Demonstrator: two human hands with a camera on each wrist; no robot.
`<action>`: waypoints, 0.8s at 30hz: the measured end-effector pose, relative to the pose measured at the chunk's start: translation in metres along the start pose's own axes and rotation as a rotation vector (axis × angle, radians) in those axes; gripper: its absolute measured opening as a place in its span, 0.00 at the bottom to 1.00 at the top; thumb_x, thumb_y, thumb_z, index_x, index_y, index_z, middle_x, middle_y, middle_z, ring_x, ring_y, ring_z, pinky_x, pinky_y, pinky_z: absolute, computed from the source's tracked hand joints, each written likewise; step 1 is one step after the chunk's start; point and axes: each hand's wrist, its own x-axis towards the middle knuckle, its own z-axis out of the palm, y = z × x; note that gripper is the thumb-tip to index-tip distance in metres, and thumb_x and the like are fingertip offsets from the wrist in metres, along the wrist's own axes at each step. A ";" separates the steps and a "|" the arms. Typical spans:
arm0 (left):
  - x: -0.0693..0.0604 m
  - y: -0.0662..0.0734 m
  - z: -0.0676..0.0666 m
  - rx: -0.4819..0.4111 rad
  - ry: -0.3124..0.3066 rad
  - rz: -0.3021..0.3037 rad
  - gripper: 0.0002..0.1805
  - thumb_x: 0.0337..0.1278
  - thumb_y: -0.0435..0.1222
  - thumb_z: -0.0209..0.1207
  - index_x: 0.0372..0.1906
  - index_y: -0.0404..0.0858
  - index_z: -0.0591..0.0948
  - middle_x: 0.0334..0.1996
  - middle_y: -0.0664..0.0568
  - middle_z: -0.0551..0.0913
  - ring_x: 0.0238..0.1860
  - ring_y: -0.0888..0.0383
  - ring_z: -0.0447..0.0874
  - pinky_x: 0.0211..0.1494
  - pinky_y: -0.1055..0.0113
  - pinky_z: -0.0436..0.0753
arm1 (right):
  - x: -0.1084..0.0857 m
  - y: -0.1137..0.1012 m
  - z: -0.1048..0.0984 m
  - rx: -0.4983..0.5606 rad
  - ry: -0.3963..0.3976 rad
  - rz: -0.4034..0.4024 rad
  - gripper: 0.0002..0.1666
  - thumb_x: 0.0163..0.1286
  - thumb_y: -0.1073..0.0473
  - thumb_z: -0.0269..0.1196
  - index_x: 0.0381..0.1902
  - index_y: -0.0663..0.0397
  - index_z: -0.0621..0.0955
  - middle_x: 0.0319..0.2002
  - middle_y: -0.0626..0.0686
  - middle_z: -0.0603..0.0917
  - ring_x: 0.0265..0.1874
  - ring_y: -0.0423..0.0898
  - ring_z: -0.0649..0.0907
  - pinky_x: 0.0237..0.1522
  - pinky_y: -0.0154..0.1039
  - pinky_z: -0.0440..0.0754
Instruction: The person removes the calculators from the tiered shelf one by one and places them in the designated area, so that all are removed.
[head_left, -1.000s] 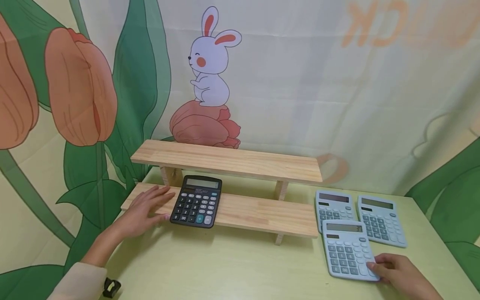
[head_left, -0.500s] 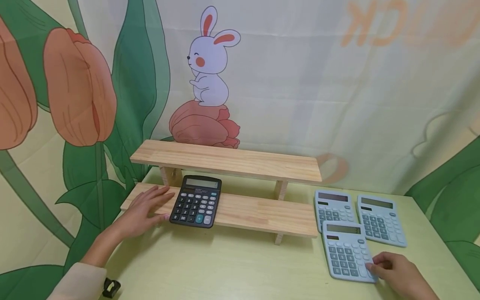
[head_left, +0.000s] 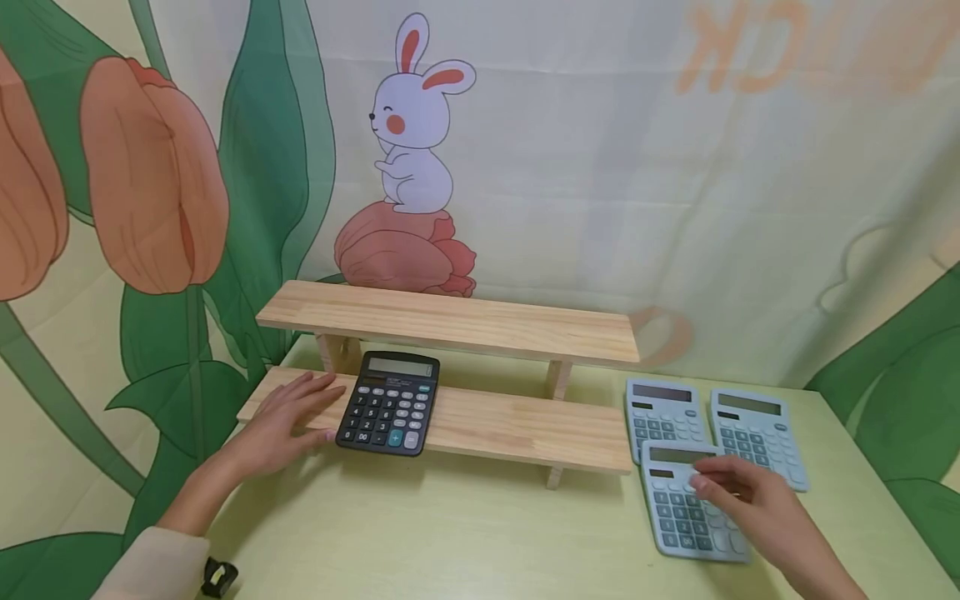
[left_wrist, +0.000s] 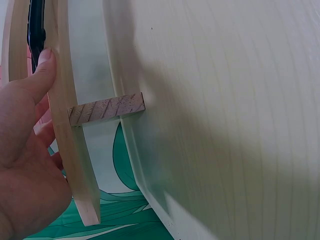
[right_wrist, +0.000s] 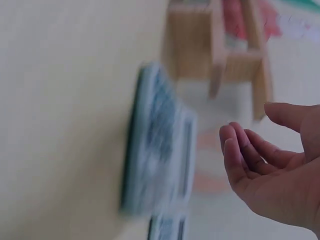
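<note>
My left hand [head_left: 288, 421] lies at the left end of the lower wooden shelf [head_left: 517, 423], fingers extended. Its thumb is close beside a black calculator [head_left: 390, 404] leaning on that shelf; whether they touch, I cannot tell. The left wrist view shows the thumb along the board edge [left_wrist: 65, 100]. Over the front light-blue calculator [head_left: 678, 521] hovers my right hand [head_left: 757, 508], fingers loosely bent and holding nothing. That calculator appears blurred in the right wrist view, apart from the fingers. Behind it are two more light-blue calculators, one at left [head_left: 660, 404], one at right [head_left: 750, 408].
An upper wooden shelf [head_left: 450, 321] stands behind the lower one. Both are on a pale yellow-green table [head_left: 480, 525]. A curtain [head_left: 562, 167] printed with a rabbit and tulips hangs behind. A small black object [head_left: 219, 577] is near the left sleeve.
My right hand has released the lower right edge of the front light-blue calculator and moved up and left above it. The left hand stays in place. The view shifts slightly.
</note>
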 end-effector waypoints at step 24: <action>0.000 -0.003 0.000 -0.007 -0.024 -0.034 0.38 0.70 0.47 0.68 0.79 0.38 0.72 0.82 0.37 0.61 0.82 0.30 0.47 0.78 0.27 0.44 | 0.022 -0.148 0.180 0.715 -0.315 -0.308 0.18 0.78 0.66 0.65 0.58 0.75 0.81 0.51 0.69 0.88 0.50 0.57 0.90 0.56 0.44 0.87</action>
